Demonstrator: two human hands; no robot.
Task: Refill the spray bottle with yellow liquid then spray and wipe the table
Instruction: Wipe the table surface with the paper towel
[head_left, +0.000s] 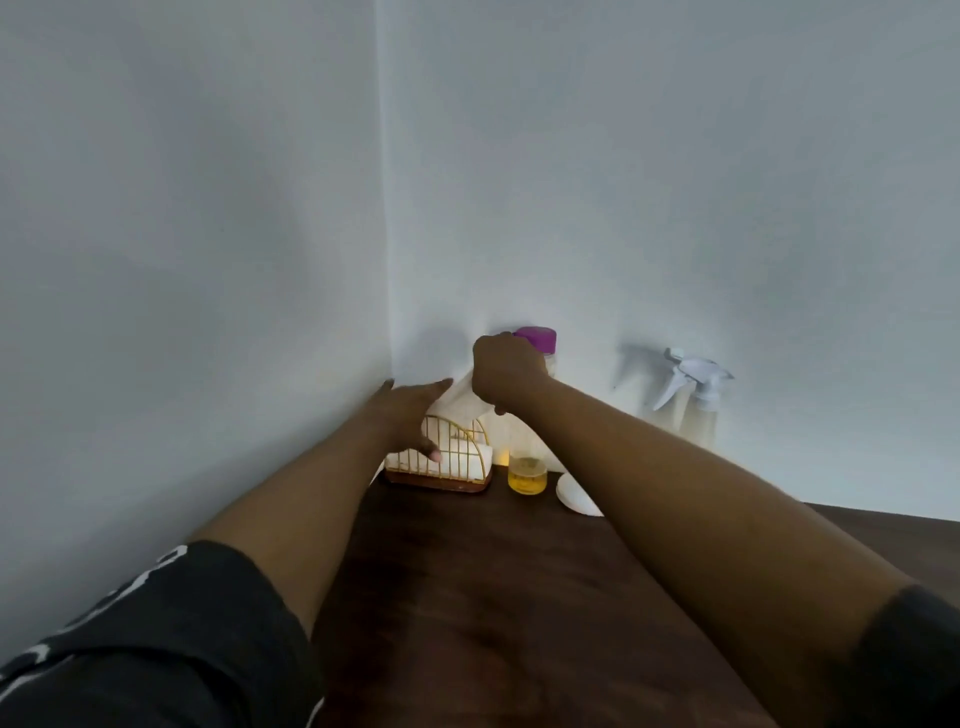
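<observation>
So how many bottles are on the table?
2. The purple-capped bottle stands by the wall, partly behind the right hand, which pinches a napkin. The spray bottle stands further right, against the wall. Others may be hidden.

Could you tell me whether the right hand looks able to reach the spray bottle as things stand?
Probably yes: the spray bottle stands by the wall with nothing between, though the right hand grips a napkin and must release it.

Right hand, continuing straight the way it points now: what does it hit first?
Probably the purple-capped bottle just behind the right hand, which pinches a napkin; then the wall. Depth is unclear.
</observation>
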